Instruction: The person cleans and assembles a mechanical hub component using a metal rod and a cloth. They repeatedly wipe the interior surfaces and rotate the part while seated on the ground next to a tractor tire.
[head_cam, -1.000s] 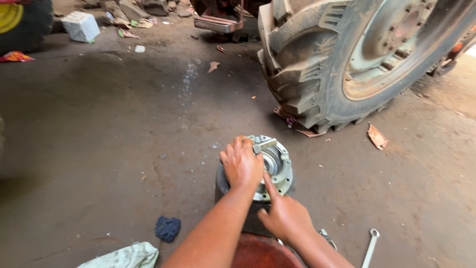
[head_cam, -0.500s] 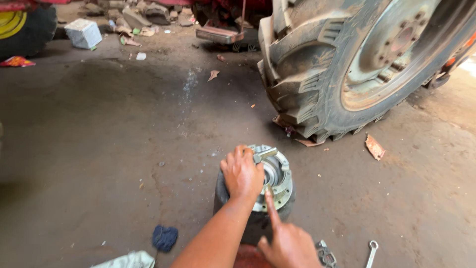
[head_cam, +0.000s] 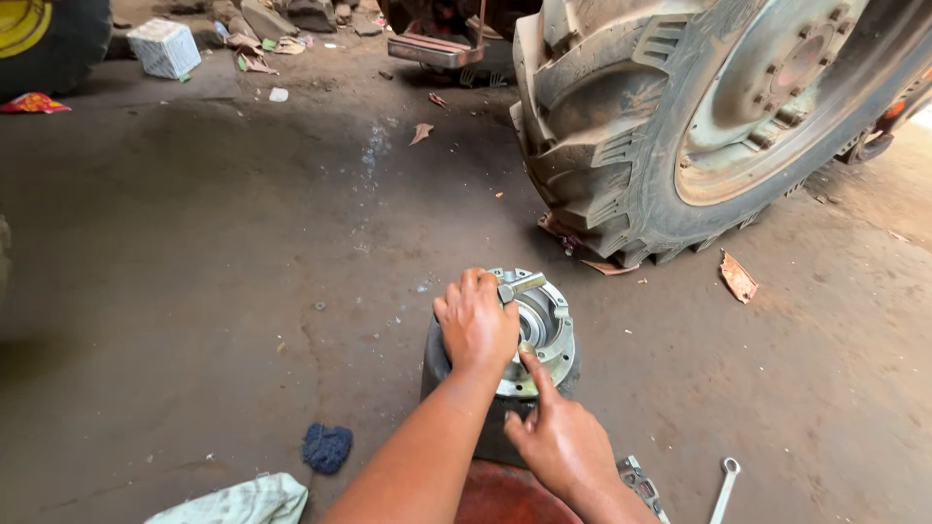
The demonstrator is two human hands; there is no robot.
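Observation:
A round metal hub housing (head_cam: 549,330) with a bearing bore sits on a dark cylinder on the concrete floor. My left hand (head_cam: 476,323) rests over its left rim, fingers curled on a small metal bolt-like piece (head_cam: 520,285) at the top edge. My right hand (head_cam: 555,437) is just below the housing, its index finger stretched out and touching the lower rim, the other fingers folded.
A large tractor tyre (head_cam: 680,116) stands at the upper right. A spanner (head_cam: 724,487) and a metal part (head_cam: 636,480) lie at the bottom right. A blue rag (head_cam: 326,447) and a pale cloth (head_cam: 238,501) lie at the bottom left. A white box (head_cam: 163,47) and debris sit far left.
The view has shifted slightly; the housing now sits a little lower in frame. My right hand has drawn back toward me, its finger still on the rim. My left hand stays on the housing.

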